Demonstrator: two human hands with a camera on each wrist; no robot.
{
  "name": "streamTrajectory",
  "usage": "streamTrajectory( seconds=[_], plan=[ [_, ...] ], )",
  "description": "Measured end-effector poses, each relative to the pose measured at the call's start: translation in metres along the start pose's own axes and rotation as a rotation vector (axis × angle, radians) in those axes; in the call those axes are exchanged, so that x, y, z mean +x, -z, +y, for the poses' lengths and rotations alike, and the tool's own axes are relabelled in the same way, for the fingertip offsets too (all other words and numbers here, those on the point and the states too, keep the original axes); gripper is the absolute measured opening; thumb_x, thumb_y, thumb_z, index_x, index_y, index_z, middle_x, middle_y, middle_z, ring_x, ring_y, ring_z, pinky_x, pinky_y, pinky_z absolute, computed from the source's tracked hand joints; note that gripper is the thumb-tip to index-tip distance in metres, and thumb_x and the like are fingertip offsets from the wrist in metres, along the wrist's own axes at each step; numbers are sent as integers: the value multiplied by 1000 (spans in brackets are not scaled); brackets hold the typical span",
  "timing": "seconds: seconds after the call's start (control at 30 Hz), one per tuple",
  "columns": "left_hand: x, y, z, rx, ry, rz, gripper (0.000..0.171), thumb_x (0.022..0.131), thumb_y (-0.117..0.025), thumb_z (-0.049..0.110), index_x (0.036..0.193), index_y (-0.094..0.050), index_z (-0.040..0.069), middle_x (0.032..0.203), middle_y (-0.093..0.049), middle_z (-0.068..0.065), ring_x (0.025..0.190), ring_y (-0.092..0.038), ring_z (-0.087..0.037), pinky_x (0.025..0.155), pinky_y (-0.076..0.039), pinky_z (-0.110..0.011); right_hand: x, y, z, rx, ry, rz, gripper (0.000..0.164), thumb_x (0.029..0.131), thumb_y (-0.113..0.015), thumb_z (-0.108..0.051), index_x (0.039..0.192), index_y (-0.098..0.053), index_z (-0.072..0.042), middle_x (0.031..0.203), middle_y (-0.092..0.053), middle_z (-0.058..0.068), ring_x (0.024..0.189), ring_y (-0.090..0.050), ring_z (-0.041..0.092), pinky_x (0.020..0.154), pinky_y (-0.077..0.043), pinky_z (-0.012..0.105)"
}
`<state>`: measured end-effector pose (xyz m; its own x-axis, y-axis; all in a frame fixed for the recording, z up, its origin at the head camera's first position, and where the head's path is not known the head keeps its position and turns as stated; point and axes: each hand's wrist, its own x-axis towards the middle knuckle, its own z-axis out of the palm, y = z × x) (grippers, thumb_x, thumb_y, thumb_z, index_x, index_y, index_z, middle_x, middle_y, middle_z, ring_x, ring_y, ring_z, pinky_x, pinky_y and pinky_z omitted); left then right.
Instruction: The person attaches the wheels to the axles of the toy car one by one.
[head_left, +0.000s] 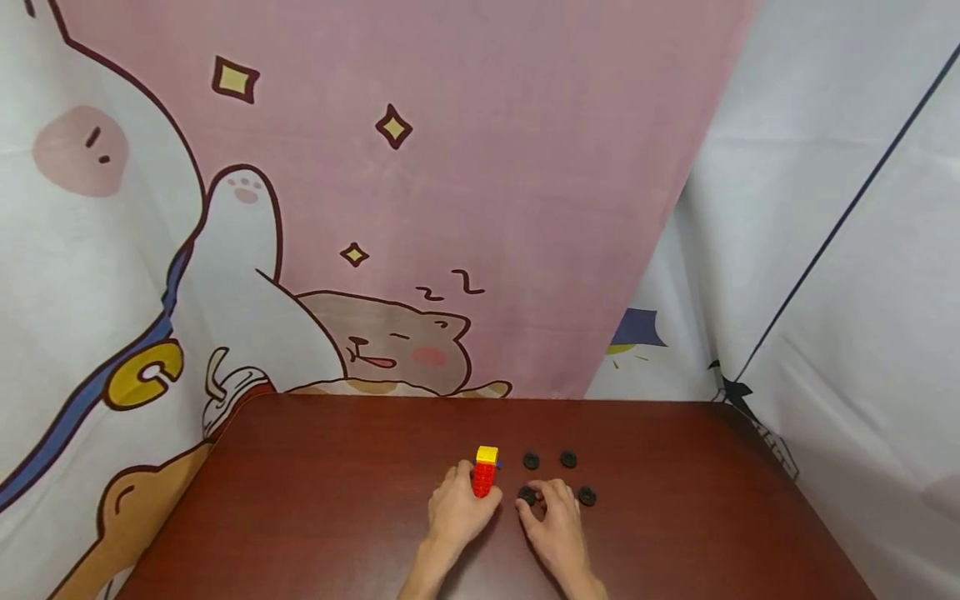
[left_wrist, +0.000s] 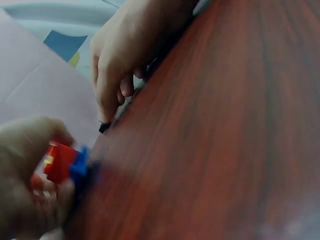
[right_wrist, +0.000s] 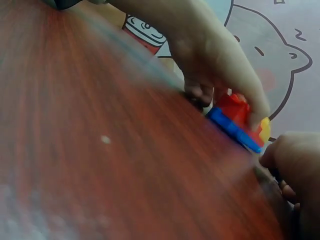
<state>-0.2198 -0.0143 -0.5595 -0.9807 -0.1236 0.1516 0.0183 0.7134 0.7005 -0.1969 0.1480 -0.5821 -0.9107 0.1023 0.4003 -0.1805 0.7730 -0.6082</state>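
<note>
My left hand (head_left: pixel 459 508) grips a small block build (head_left: pixel 484 477) with a red body, a yellow block at its far end and blue at its base. In the left wrist view its red side and blue base (left_wrist: pixel 78 167) show between thumb and fingers. To the right, my right hand (head_left: pixel 558 521) pinches a black wheel (head_left: pixel 527 496) between thumb and fingertips, at the table surface. The left wrist view shows a dark edge of that wheel (left_wrist: pixel 104 127) under the right fingertips. Both hands are close together; the palms hide part of what they hold.
Two more black wheels, a left one (head_left: pixel 531 461) and a right one (head_left: pixel 568 459), lie beyond the right hand. Another wheel (head_left: pixel 587 497) sits just right of it. All rest on the brown wooden table (head_left: pixel 337 500), with a printed curtain (head_left: pixel 510 208) behind its far edge.
</note>
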Motion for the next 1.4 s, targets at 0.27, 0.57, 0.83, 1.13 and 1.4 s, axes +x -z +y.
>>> streamTrajectory(
  seconds=[0.27,0.57,0.83,1.13,1.4],
  plan=[
    [31,-12,-2,-809,94,-189,36,97,-62,26,120,-57,-1,96,-65,-11,56,-62,-14,47,-56,-33,21,-7,-2,266,-63,16,26,88,-77,-26,109,-69,-11,92,-66,-1,82,-60,11,71,-50,24],
    [28,-11,-11,-933,58,-258,35,100,-60,19,126,-49,-3,113,-65,-21,77,-67,-21,61,-60,-49,18,-14,-7,504,-18,-16,29,90,-75,-21,116,-65,-11,87,-69,-5,73,-61,4,61,-51,20],
    [28,-13,-8,-883,2,-250,37,100,-60,16,129,-50,-5,118,-65,-26,77,-66,-12,62,-60,-48,19,-14,-6,482,132,-33,35,89,-75,-15,122,-64,-13,88,-62,-5,72,-58,2,58,-49,20],
    [19,10,12,-840,-20,-281,34,98,-61,10,125,-52,-8,111,-67,-28,70,-64,-11,65,-60,-53,19,-12,-7,471,107,-63,36,90,-74,-17,123,-63,-13,86,-60,-7,69,-56,2,56,-49,20],
    [22,4,3,-812,-66,-317,39,97,-63,14,130,-51,-5,115,-66,-26,73,-64,-12,64,-60,-48,19,-13,-7,474,117,-63,37,87,-77,-18,122,-63,-16,84,-60,-8,68,-57,3,56,-48,20]
  ],
)
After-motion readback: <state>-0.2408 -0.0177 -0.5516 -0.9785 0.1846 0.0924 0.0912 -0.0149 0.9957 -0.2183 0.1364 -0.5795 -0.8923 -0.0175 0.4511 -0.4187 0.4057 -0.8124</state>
